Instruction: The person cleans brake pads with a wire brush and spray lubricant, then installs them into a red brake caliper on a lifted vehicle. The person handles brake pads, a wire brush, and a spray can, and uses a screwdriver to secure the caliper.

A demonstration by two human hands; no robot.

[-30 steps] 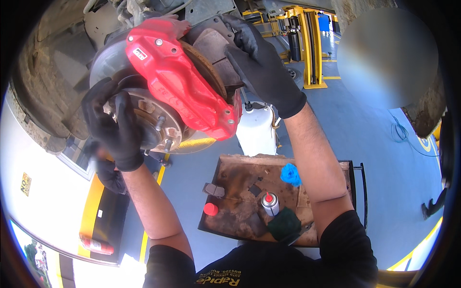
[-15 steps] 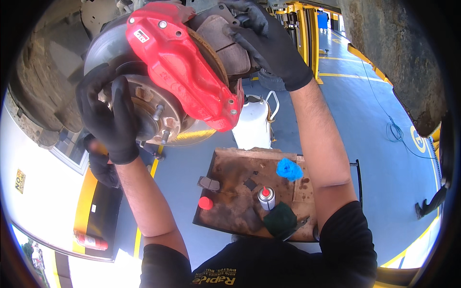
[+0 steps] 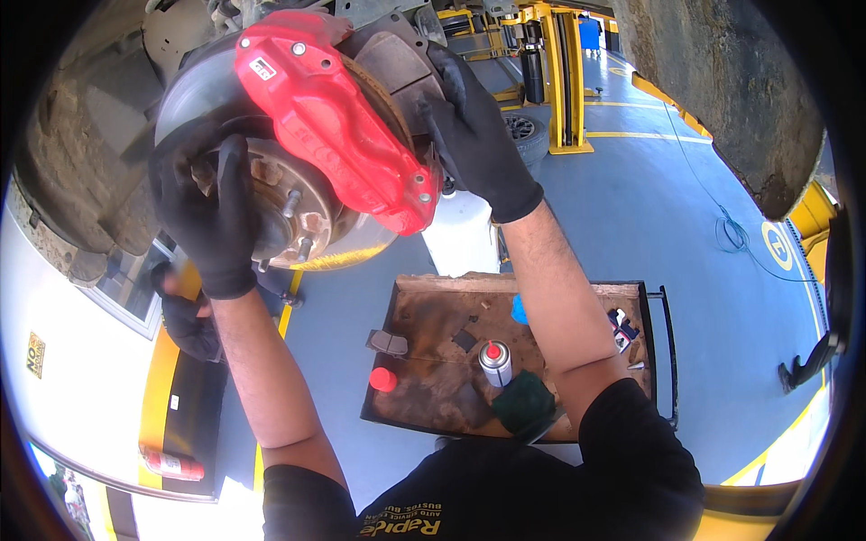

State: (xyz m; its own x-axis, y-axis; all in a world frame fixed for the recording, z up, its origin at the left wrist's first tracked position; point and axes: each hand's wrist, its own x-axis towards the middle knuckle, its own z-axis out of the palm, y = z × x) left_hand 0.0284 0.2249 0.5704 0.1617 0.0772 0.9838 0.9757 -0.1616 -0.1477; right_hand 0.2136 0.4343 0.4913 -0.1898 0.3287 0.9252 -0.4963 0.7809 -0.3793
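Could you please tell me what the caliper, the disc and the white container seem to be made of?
Caliper: probably painted metal; smooth, glossy red surface, silvery bolts.
Disc: bare metal, likely iron or steel; grey sheen, rust-brown edge.
Container: perhaps plastic; plain white, moulded-looking body, though painted metal is possible.

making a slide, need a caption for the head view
Black-gloved left hand at the wheel hub, right hand at a grey brake pad beside the red caliper.
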